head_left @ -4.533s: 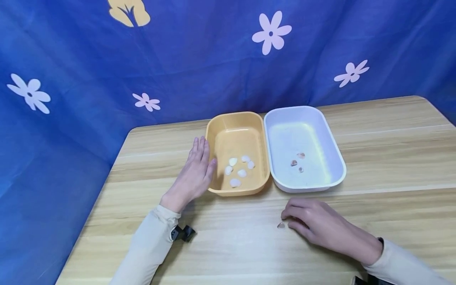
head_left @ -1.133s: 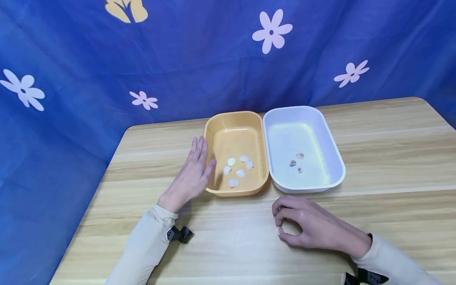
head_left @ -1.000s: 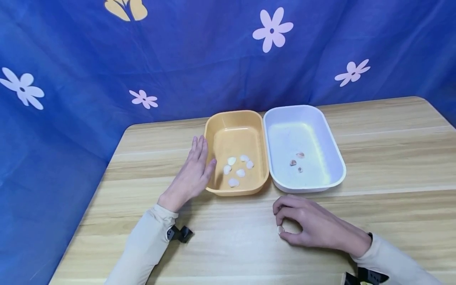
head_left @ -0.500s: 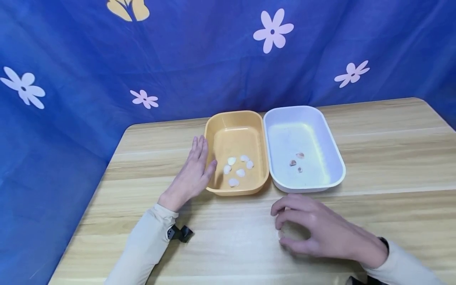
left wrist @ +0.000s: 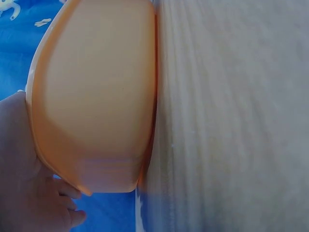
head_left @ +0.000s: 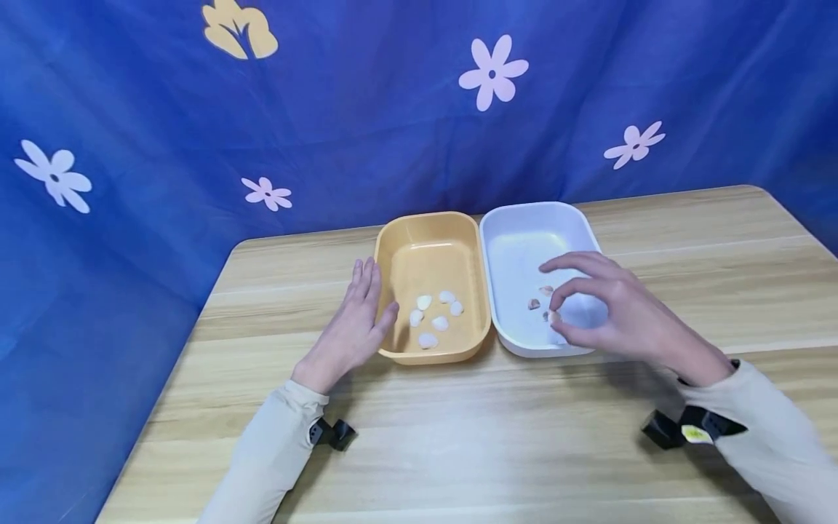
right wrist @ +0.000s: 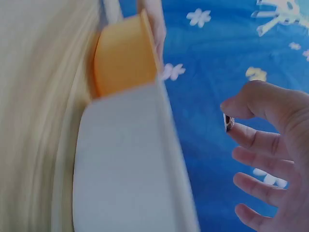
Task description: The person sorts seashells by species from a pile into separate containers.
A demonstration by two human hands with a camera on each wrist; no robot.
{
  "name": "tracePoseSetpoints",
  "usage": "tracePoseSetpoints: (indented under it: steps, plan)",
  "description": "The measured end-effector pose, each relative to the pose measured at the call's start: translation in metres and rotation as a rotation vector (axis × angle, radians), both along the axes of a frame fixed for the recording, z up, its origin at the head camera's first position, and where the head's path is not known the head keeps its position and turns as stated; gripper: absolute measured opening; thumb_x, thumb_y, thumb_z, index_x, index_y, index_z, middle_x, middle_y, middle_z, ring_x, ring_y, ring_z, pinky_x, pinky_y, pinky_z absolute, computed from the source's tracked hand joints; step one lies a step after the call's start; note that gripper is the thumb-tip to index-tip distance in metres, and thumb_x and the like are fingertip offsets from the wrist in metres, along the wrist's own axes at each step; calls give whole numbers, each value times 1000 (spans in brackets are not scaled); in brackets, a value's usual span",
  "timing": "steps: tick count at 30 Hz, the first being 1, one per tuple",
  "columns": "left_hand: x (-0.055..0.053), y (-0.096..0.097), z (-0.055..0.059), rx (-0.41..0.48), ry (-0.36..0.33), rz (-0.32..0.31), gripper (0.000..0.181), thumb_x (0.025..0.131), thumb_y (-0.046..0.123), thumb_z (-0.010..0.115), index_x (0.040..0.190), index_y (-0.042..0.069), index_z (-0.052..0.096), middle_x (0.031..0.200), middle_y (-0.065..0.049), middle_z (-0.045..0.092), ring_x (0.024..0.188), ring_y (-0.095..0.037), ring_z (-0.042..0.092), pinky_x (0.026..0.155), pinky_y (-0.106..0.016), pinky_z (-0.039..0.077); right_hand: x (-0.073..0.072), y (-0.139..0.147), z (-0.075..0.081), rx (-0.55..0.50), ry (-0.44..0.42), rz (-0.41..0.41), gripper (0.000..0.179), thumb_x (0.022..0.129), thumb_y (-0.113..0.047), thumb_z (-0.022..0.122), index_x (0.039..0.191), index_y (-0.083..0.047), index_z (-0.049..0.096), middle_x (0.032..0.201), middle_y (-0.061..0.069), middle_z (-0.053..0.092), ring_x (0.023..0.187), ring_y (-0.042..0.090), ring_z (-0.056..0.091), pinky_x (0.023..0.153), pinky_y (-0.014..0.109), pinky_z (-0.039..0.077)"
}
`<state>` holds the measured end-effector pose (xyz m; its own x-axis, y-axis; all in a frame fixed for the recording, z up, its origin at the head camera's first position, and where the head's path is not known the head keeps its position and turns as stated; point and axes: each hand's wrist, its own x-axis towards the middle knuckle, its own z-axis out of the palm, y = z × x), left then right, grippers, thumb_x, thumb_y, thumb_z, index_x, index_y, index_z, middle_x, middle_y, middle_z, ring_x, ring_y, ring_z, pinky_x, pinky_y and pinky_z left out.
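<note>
My right hand [head_left: 609, 306] is above the front right part of the white tray [head_left: 524, 351]. Between thumb and index finger it pinches a small brownish seashell [right wrist: 228, 122]; the other fingers are spread. Several small brownish shells [head_left: 534, 304] lie on the floor of that tray, partly hidden by the hand. With straight fingers, my left hand [head_left: 350, 324] rests against the left rim of the orange tray [head_left: 432, 244]. Several white seashells [head_left: 440, 323] lie in the front half of the orange tray.
Both trays stand side by side near the back of the wooden table [head_left: 419, 444]. A blue cloth [head_left: 366, 109] with printed flowers hangs behind it. A small black camera [head_left: 663, 429] is strapped at the right wrist, another black camera [head_left: 342, 434] at the left.
The right hand has picked the small shell off the table in front and carried it up and forward over the white tray. The left hand has stayed at the orange tray.
</note>
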<state>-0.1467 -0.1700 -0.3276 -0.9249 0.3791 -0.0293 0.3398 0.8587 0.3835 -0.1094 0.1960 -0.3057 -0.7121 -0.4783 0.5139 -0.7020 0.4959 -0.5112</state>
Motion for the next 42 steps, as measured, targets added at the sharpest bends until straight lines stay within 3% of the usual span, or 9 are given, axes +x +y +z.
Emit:
tracePoseSetpoints:
  steps: [7,12,19,34,42]
  plan:
    - [-1,0,-1,-2,6,-3,72,103,34,38,151,-6,3,159,-19,-7,146,-32,-12,119,-48,5,-25,3,-14,114,-78,-76,20,70,-11,82,79,-24,69,122,2,61,117,24,51,98,45,41]
    - [0,-1,-2,-1,10,-5,72,102,34,38,151,-7,4,159,-20,-6,146,-33,-11,119,-49,6,-41,0,-23,141,-84,-63,17,71,-10,80,77,-20,69,120,7,62,115,28,52,97,44,40]
    - [1,-1,-3,7,14,-3,72,102,34,39,151,-7,4,159,-20,-6,146,-32,-11,119,-49,6,-55,-3,-28,225,-232,-67,7,77,-12,74,81,-16,69,123,12,59,116,32,51,99,47,39]
    - [3,0,-3,7,5,8,72,102,36,38,151,-6,4,159,-18,-7,146,-31,-12,119,-48,6,-75,-17,-36,283,-267,-37,8,80,-15,74,83,-10,68,119,17,60,113,37,53,99,49,40]
    - [0,-1,-1,14,8,11,72,103,37,37,151,-5,4,159,-17,-6,146,-31,-11,119,-47,6,-67,-8,-28,292,-224,-81,13,81,-12,74,90,-5,69,118,18,60,113,36,53,99,51,40]
